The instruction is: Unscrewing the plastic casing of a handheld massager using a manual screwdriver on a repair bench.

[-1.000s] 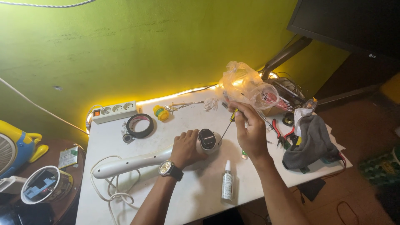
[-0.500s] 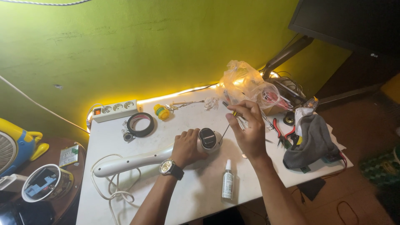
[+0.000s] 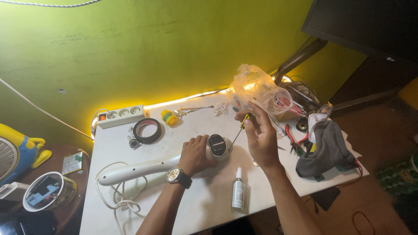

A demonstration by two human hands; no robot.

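Observation:
A long white handheld appliance (image 3: pixel 139 169) with a dark round head (image 3: pixel 217 145) lies across the white table (image 3: pixel 204 204). My left hand (image 3: pixel 196 154), with a wristwatch, grips it just behind the head. My right hand (image 3: pixel 260 135) holds a thin screwdriver (image 3: pixel 239 130) with a yellow and black handle, its tip slanting down toward the head's right edge. The appliance's white cord (image 3: pixel 117 198) coils at the table's left front.
A small white spray bottle (image 3: pixel 237 191) stands near the front edge. Black tape roll (image 3: pixel 146 130), a power strip (image 3: pixel 120 115) and a yellow object (image 3: pixel 169 117) sit at the back. A clear plastic bag (image 3: pixel 259 89), red pliers (image 3: pixel 296 141) and a grey cloth (image 3: pixel 324 150) crowd the right side.
My right hand has lifted a little and turned the screwdriver, its tip still by the appliance's head. My left hand keeps its grip.

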